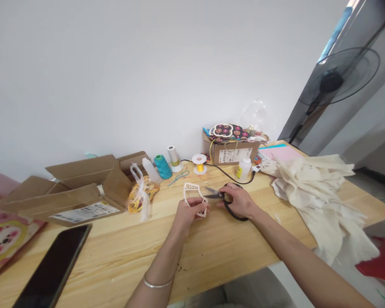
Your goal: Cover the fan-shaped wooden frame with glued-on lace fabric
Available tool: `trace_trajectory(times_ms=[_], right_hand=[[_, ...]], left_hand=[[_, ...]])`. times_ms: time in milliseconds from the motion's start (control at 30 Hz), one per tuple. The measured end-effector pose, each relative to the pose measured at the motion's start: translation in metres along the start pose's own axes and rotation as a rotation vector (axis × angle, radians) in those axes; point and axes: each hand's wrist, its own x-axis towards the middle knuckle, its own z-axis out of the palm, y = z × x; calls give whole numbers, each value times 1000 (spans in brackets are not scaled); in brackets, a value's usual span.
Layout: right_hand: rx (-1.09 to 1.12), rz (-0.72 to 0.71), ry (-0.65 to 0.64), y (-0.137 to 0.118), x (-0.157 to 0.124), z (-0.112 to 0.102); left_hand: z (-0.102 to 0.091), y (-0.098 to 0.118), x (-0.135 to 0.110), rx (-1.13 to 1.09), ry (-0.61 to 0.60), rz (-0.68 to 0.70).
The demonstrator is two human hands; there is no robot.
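Note:
My left hand (192,209) pinches a small white openwork frame (191,187) by its lower part, above the wooden table. The frame has a lattice band along its top and a curved side. In my right hand (239,200) is a pair of black-handled scissors (214,195), fingers wrapped round the handles. The blades point left, and their tips are close to the frame's right edge; whether they touch it I cannot tell. Part of the frame is hidden behind my left fingers.
An open cardboard box (73,192) and a phone (53,267) lie on the left. Behind are a teal thread cone (163,167), a yellow thread spool (199,164), a white bottle (244,168) and a filled carton (234,152). Cream cloth (321,184) hangs over the right edge.

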Motion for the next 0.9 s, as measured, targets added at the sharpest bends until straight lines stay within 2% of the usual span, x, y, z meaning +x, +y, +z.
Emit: trace_trajectory(times_ms=[133, 300, 633, 800, 900], right_hand=[[5, -10, -5, 0, -1, 0], [-2, 3, -7, -2, 0, 0], [17, 10, 42, -1, 1, 2], [115, 25, 117, -1, 1, 0], [202, 13, 149, -4, 1, -1]], left_hand=[[0, 0, 1, -15, 30, 5], [-1, 0, 3, -2, 1, -9], [1, 0, 3, 33, 28, 39], [1, -4, 7, 115, 64, 43], [4, -6, 9, 154, 35, 90]])
